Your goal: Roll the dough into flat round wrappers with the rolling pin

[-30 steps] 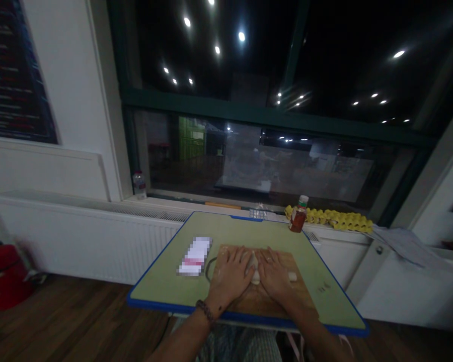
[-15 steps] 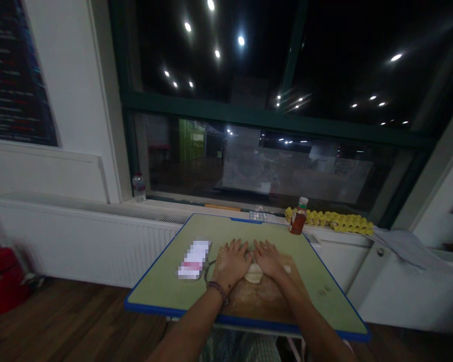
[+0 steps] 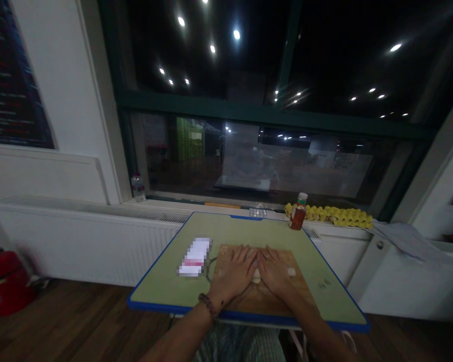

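Observation:
A pale piece of dough [image 3: 256, 276] lies on the brown wooden board [image 3: 254, 303], mostly covered by my two hands. My left hand [image 3: 237, 271] rests flat over its left part, fingers stretched forward, a beaded bracelet [image 3: 208, 304] on the wrist. Flat over the right part is my right hand [image 3: 275, 274], its fingers also outstretched. The index fingers and thumbs of the two hands come close together above the dough. Just right of my right hand a white bit [image 3: 291, 272] shows on the board; I cannot tell whether it joins the covered dough.
The green table [image 3: 166, 289] has a blue rim. On its left lies a pixelated white, phone-like rectangle [image 3: 196, 256]. A bottle of red-brown liquid [image 3: 297, 215] stands at the back right corner, before yellow egg trays [image 3: 335, 216]. Behind are a radiator [image 3: 98, 246] and a window.
My hands have drawn closer together and slid slightly toward me, covering more of the dough. Less dough shows between them, and more of the board's far edge is visible.

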A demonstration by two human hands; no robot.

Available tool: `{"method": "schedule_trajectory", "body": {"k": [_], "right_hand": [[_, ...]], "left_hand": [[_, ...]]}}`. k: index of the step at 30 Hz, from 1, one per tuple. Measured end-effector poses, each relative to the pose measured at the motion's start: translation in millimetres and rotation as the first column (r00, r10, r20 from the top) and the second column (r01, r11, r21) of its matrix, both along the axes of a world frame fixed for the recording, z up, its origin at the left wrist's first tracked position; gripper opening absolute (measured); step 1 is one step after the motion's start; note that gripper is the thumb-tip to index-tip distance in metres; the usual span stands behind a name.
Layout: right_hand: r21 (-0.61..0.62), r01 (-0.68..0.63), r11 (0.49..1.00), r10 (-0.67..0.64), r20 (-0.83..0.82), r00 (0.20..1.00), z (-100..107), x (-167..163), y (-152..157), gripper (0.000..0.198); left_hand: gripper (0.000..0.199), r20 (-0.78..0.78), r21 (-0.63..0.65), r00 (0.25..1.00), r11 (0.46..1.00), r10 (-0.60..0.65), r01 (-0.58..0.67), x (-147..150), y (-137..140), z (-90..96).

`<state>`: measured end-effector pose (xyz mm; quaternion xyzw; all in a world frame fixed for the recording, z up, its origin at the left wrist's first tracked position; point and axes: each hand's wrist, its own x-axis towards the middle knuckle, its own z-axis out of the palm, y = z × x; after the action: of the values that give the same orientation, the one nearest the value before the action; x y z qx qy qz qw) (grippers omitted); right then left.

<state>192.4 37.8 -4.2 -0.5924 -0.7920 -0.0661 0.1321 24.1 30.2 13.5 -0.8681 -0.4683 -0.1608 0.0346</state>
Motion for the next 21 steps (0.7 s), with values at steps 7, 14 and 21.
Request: {"method": "schedule_trajectory", "body": {"k": [7, 14, 21], "right_hand": [[0.017, -0.035, 0.999, 0.035, 0.017, 0.999, -6.2, 0.2, -18.4, 0.052], [-0.053, -0.035, 0.998, 0.035, 0.004, 0.999, -1.4, 3.8, 27.3, 0.049], [-0.087, -0.022, 0.996, 0.020, -0.025, 0.999, 2.4, -0.7, 60.4, 0.050]], "left_hand": [[0.050, 0.013, 0.026, 0.998, 0.998, -0.053, 0.053, -6.3, -11.7, -14.3], [0.047, 0.015, 0.097, 0.997, 0.992, 0.078, -0.079, 6.2, 17.9, -4.0], [0.048, -0.017, -0.045, 0.979, 0.978, 0.205, -0.206, 11.9, 36.9, 1.3]]}}
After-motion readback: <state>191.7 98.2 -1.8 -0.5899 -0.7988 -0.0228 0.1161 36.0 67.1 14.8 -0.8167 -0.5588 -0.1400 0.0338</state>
